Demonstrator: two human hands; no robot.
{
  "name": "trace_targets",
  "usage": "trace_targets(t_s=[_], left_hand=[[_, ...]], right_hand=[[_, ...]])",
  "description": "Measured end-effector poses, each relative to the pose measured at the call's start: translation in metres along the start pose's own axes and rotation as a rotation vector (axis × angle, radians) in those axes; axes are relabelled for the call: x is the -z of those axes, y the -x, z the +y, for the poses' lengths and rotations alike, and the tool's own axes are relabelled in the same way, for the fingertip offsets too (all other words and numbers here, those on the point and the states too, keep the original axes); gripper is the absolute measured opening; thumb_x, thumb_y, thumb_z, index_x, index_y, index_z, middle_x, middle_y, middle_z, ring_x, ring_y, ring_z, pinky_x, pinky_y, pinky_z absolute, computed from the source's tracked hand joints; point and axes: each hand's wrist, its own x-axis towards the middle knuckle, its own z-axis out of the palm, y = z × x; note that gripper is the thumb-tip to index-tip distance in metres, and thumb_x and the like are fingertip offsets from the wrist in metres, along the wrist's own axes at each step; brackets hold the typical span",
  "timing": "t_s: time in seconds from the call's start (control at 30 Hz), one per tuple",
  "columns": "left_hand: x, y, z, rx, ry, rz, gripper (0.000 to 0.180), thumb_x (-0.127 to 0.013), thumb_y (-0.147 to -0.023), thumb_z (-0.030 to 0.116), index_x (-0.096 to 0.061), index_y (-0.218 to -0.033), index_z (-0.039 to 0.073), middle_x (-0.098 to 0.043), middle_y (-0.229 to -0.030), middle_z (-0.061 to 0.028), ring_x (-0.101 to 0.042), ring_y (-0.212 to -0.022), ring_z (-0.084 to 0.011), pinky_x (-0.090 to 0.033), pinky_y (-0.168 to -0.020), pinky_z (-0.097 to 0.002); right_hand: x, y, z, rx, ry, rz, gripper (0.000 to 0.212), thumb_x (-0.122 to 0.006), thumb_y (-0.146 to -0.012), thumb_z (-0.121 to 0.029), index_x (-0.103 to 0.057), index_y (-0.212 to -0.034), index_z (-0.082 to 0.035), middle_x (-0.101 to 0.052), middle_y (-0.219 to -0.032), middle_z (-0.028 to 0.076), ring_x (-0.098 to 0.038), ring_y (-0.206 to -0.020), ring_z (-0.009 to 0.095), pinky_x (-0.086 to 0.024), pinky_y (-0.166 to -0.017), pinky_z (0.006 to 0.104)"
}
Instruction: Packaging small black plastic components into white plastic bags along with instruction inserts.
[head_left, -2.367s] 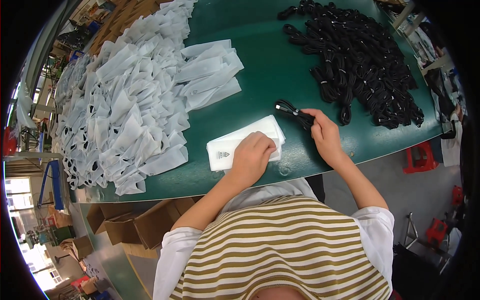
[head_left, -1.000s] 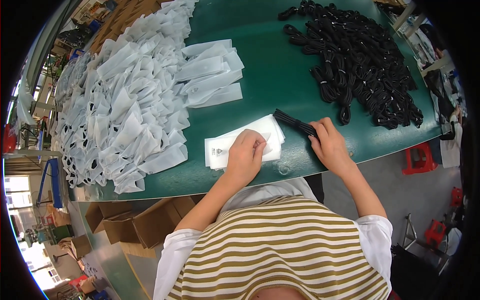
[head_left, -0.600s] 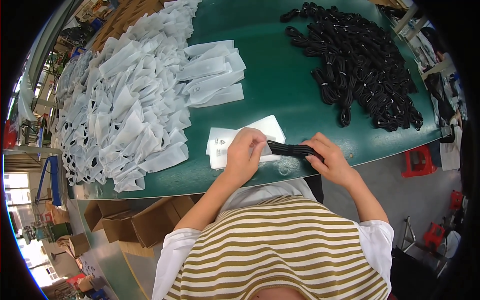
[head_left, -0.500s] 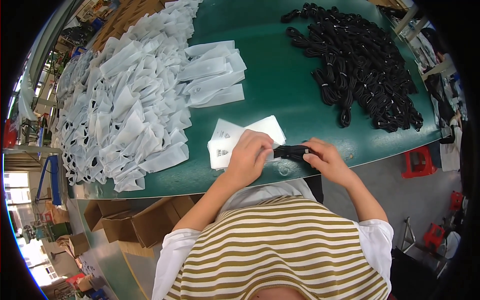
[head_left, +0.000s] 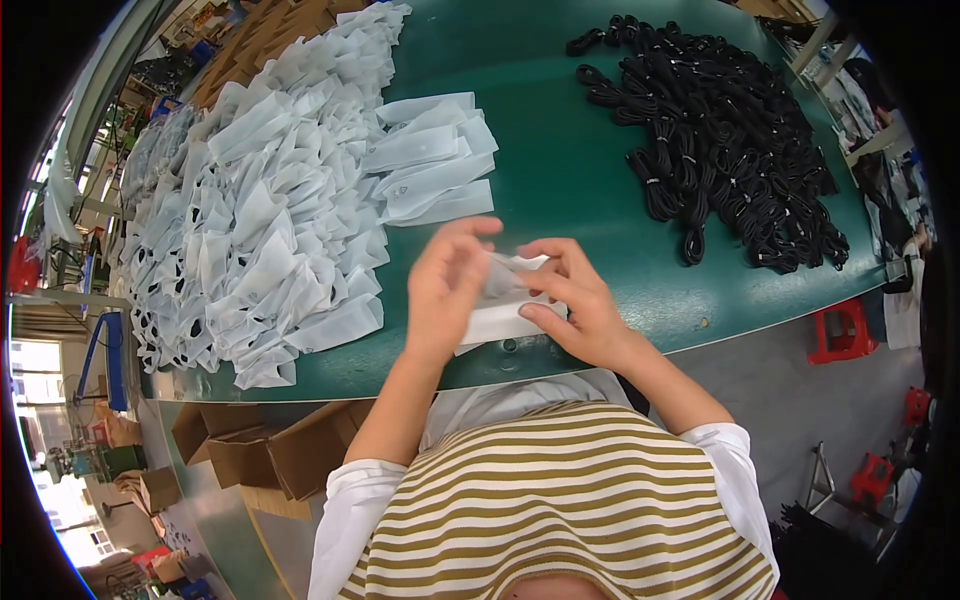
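On your table (head_left: pixel 560 120), bags (head_left: pixel 290 215) lie at ten o'clock, cables (head_left: pixel 720 140) at one, a packet stack (head_left: pixel 500 324) at twelve.

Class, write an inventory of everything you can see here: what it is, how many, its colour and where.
Table: one, green, centre
Bag heap: one, whitish, bags too many to count, left on table
Loose bags: several, whitish, touching heap's right side
Cables: many, black, right on table
Stack: one, white, near edge of table
Blurred bag: one, translucent grey, over stack
Boxes: at least two, brown, lower left
Stools: at least two, red, right
Rim clutter: too small to tell
Shirt: one, olive-and-white stripes, bottom centre
Left hand: one, bare, stack's left
Right hand: one, bare, stack's right
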Motion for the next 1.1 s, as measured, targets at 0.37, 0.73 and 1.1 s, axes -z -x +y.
trace_targets(t_s=[0.37,0.73,1.1], left_hand=[[0.038,-0.058,-0.049,-0.176,-0.776,0.227,0.019,-0.065,-0.09,0.009,-0.054,-0.103,0.001,-0.058,-0.097,-0.0171,-0.057,-0.091,-0.0352,-0.047,-0.082,-0.0417],[-0.032,0.035,-0.054,-0.209,-0.713,-0.365,0.016,-0.071,-0.08,0.002,-0.061,-0.093,0.002,-0.058,-0.09,-0.0122,-0.059,-0.087,-0.0305,-0.048,-0.077,-0.0368],[-0.029,0.039,-0.051,0.147,-0.318,-0.16,0.007,-0.065,-0.089,-0.003,-0.059,-0.092,0.0,-0.064,-0.092,-0.009,-0.058,-0.076,-0.0168,-0.048,-0.07,-0.028]], right_hand=[[0.093,-0.013,0.094,-0.26,1.384,0.104,0.032,-0.071,-0.086,-0.017,-0.064,-0.113,-0.002,-0.06,-0.104,0.013,-0.06,-0.095,0.031,-0.05,-0.074,0.038],[0.068,0.03,0.076,-0.493,0.331,0.115,0.034,-0.065,-0.088,-0.009,-0.063,-0.122,-0.002,-0.059,-0.087,0.011,-0.059,-0.074,0.025,-0.049,-0.066,0.0329],[0.05,0.044,0.013,-0.051,0.625,-0.034,0.036,-0.074,-0.081,-0.008,-0.07,-0.117,-0.01,-0.056,-0.085,0.007,-0.056,-0.072,0.025,-0.046,-0.066,0.0357]])
